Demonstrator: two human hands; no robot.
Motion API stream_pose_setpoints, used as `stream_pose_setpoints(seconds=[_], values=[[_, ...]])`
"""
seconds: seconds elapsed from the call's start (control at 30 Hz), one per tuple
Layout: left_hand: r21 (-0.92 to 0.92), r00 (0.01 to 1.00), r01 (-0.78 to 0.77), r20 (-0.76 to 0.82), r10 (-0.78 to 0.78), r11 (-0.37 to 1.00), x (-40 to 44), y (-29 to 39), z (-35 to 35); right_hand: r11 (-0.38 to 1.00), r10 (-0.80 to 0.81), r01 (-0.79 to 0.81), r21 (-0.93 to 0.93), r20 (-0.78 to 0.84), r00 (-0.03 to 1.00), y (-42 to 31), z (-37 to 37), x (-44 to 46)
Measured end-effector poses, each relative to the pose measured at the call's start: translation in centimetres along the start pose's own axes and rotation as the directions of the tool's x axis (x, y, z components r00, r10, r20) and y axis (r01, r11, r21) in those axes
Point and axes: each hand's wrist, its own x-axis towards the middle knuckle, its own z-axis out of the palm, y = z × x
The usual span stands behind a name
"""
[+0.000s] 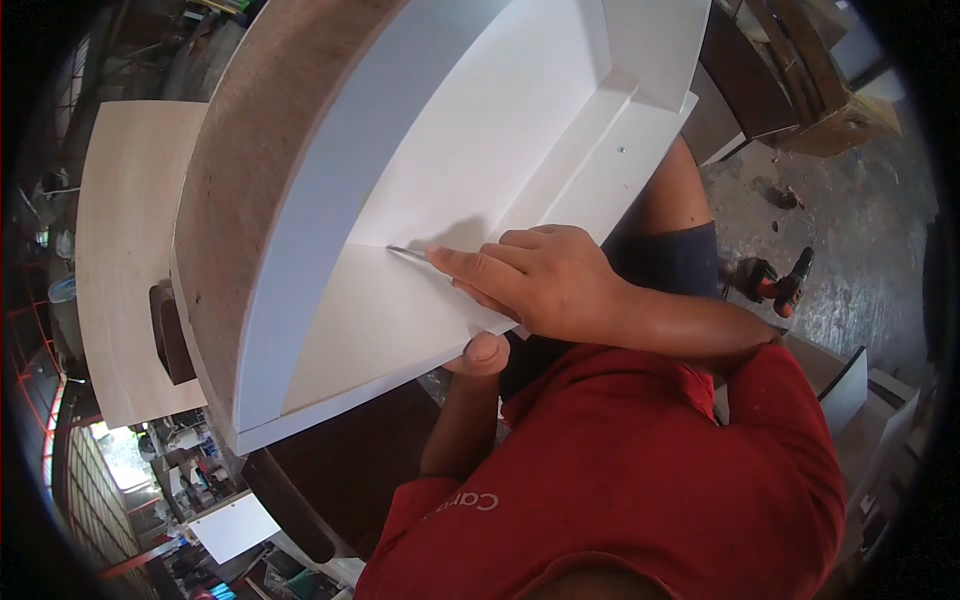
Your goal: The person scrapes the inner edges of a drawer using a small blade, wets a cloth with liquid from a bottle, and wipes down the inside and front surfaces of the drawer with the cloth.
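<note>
Your right hand (560,280) pinches thin tool (407,252), tip just ahead of fingers inside white cabinet (490,130) — likely light, stiff; hold near tip. Left hand (478,357): thumb at edge, other fingers hidden — can't tell.

Glare bleaches the lower left, and edges curve darkly.

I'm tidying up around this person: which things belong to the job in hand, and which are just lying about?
Job in hand, it seems:
thin tool, in the right hand
white box-like unit, left hand at its edge

Apparently lying about:
power drill on the floor
pale wooden panel
white board, lower left
</note>
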Motion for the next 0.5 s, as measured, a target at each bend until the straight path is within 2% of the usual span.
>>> stream_pose_setpoints(seconds=[0.1, 0.2, 0.3, 0.33, 0.4, 0.43, 0.5], values=[[-0.122, 0.998, -0.012, 0.059, 0.019, 0.993, -0.8, -1.3, -1.7, 0.998, -0.011, 0.013, -0.059, 0.03, 0.999, 0.4, 0.5, -0.9], [-0.128, 1.0, -0.028, -0.016, 0.027, 0.991, -1.1, -2.0, -2.0, 0.996, -0.005, 0.011, -0.09, 0.061, 0.998, 1.0, 1.0, -1.7], [0.031, 0.994, -0.028, -0.106, 0.031, 0.999, -1.8, -2.1, -2.3, 0.995, 0.023, -0.008, -0.096, 0.151, 0.988, 1.4, 0.9, -2.8], [0.133, 0.994, -0.053, -0.084, 0.065, 0.99, -1.7, -2.0, -2.3, 0.993, 0.029, -0.01, -0.114, 0.161, 0.987, 1.9, 1.4, -3.6], [0.19, 0.99, -0.058, -0.118, 0.081, 0.98, -1.7, -2.0, -2.5, 0.989, 0.04, -0.013, -0.149, 0.179, 0.983, 3.1, 2.2, -5.3], [0.145, 0.982, -0.037, -0.177, 0.063, 0.989, -2.0, -2.2, -2.9, 0.987, 0.059, -0.029, -0.16, 0.185, 0.981, 3.4, 2.0, -5.6], [0.177, 0.986, -0.014, -0.162, 0.043, 0.984, -2.6, -2.6, -3.8, 0.982, 0.097, -0.061, -0.181, 0.197, 0.976, 3.9, 1.0, -5.0]])
